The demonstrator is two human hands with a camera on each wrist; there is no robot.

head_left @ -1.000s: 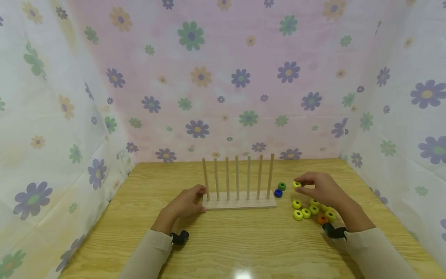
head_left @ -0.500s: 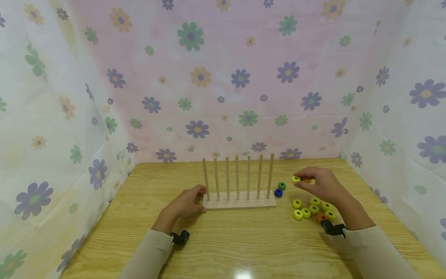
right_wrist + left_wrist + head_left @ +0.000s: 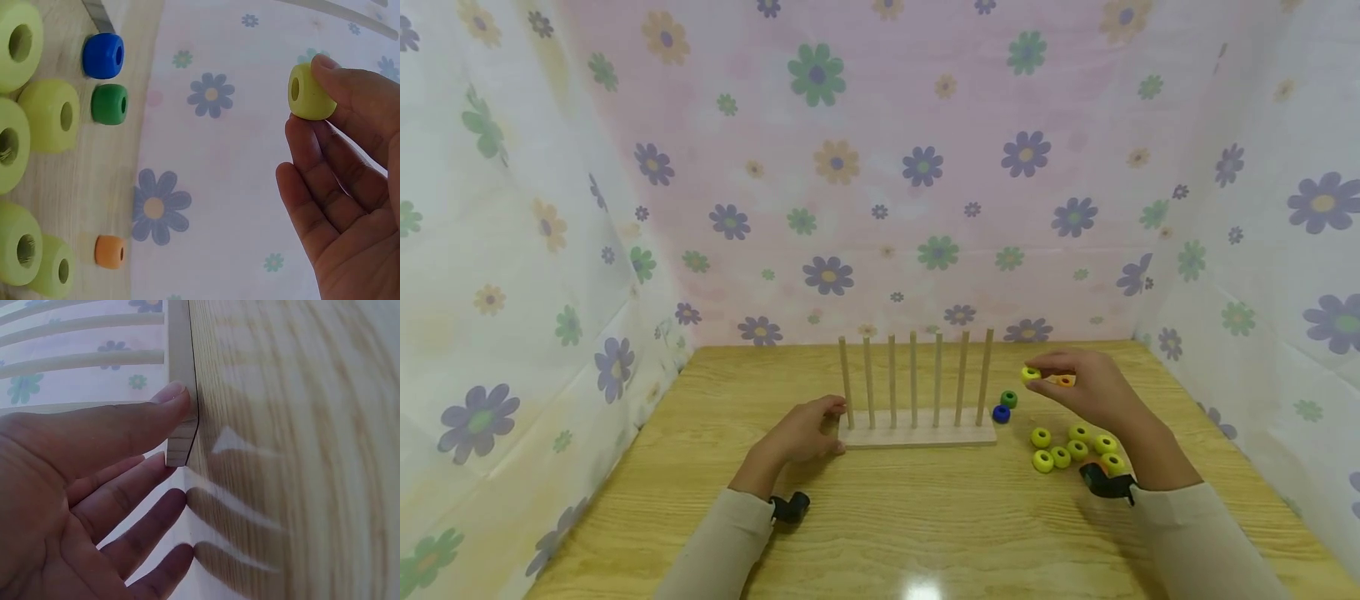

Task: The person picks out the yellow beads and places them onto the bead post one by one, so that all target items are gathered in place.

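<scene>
A pale wooden rack (image 3: 917,436) with a row of upright bare pegs stands on the table. My left hand (image 3: 803,433) grips its left end, with the thumb (image 3: 169,403) on the base's long edge and a finger at the end corner. Right of the rack, my right hand (image 3: 1093,392) pinches a yellow bead (image 3: 311,94) between thumb and fingers, raised off the table. Its hole shows in the right wrist view. Below that hand lie several loose yellow beads (image 3: 1060,457). A green bead (image 3: 1009,399) and a blue bead (image 3: 1002,414) sit by the rack's right end.
An orange bead (image 3: 1064,381) lies behind the right hand's fingers. Another orange one is mostly hidden behind the black wrist camera (image 3: 1107,483). Flower-patterned cloth (image 3: 880,167) walls the wooden table (image 3: 880,517) at the back and both sides.
My right hand has lifted the yellow bead and carried it slightly left, uncovering an orange bead behind it. The left hand and the rack have stayed in place.
</scene>
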